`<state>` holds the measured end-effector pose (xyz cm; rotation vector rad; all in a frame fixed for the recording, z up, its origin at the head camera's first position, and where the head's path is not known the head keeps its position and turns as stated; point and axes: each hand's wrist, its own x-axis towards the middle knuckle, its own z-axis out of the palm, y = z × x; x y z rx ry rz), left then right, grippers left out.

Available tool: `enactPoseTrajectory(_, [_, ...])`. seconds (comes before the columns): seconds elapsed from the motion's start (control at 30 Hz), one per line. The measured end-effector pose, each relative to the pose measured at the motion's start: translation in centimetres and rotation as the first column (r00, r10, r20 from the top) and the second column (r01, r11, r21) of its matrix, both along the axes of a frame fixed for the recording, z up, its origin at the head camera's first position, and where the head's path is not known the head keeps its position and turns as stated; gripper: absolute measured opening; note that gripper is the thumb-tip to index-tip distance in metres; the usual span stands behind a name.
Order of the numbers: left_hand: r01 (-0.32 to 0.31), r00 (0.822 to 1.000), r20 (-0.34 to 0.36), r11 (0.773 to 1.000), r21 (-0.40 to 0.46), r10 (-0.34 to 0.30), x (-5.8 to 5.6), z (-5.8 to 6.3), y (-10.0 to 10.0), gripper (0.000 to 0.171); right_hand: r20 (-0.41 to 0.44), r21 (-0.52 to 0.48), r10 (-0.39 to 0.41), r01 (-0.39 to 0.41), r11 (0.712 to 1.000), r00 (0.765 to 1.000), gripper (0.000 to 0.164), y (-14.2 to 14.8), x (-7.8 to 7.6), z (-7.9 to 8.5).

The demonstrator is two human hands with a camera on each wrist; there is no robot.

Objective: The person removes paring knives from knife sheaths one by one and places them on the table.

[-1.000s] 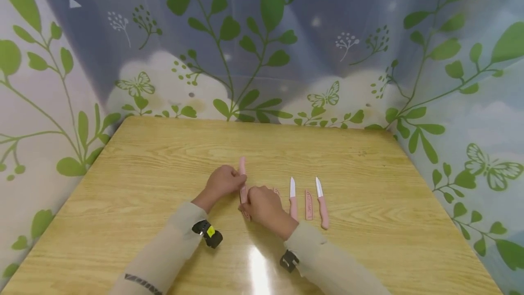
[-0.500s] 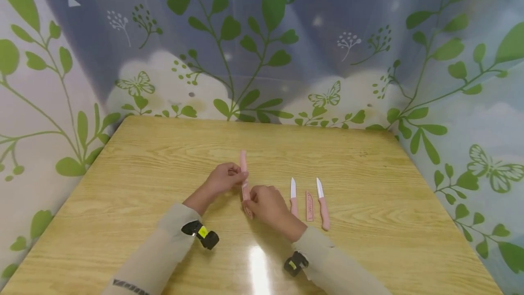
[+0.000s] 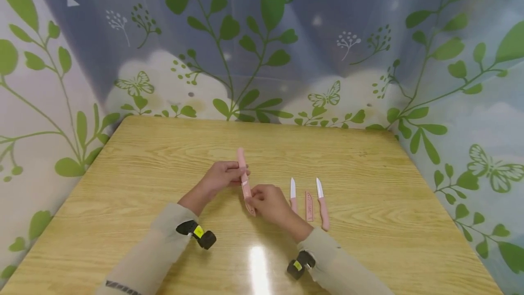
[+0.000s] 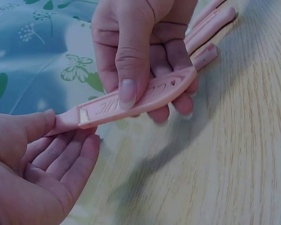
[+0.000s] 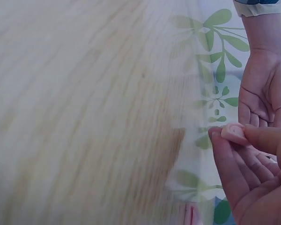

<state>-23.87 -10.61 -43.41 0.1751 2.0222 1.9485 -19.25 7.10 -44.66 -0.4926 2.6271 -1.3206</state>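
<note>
A pink paring knife is held between both hands, its blade hidden inside a pink sheath (image 3: 247, 191). My left hand (image 3: 219, 179) pinches the knife's handle (image 3: 241, 158) near the sheath's mouth. With thumb and fingers, my right hand (image 3: 271, 203) grips the sheath toward its tip. Up close in the left wrist view, the sheath (image 4: 157, 91) shows raised lettering and meets the handle (image 4: 68, 119). Only the rounded pink sheath end (image 5: 235, 133) shows between right thumb and forefinger in the right wrist view.
Right of the hands lie two bare knives with white blades, one nearer (image 3: 293, 189) and one farther right (image 3: 322, 208). Between them is a flat pink sheath (image 3: 309, 206). Another pink piece (image 4: 207, 56) lies behind the right hand. Patterned cloth (image 3: 262, 58) surrounds the wooden table (image 3: 163, 144).
The sheathed knife has shifted slightly up and away and leans more to the left. My left hand has moved a little left, its fingers looser; the right forearm has swung slightly right.
</note>
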Motion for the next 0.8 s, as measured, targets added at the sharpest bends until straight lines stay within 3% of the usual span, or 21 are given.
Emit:
enactPoseTrajectory(0.27, [-0.015,0.999,0.044,0.996,0.093,0.011,0.2,0.6,0.4,0.038,0.19,-0.219,0.009,0.033,0.975,0.982,0.016,0.3,0.1,0.1])
enactPoseTrajectory(0.53, [-0.104,0.993,0.072,0.988,0.11,0.097,0.0,0.5,0.2,0.036,0.246,-0.276,0.015,0.055,0.96,0.969,0.021,1.1,0.2,0.4])
enactPoseTrajectory(0.8, [-0.124,0.988,0.106,0.982,0.141,0.109,0.0,0.6,0.0,0.035,0.286,-0.364,0.032,0.077,0.928,0.958,0.018,1.9,1.3,2.9])
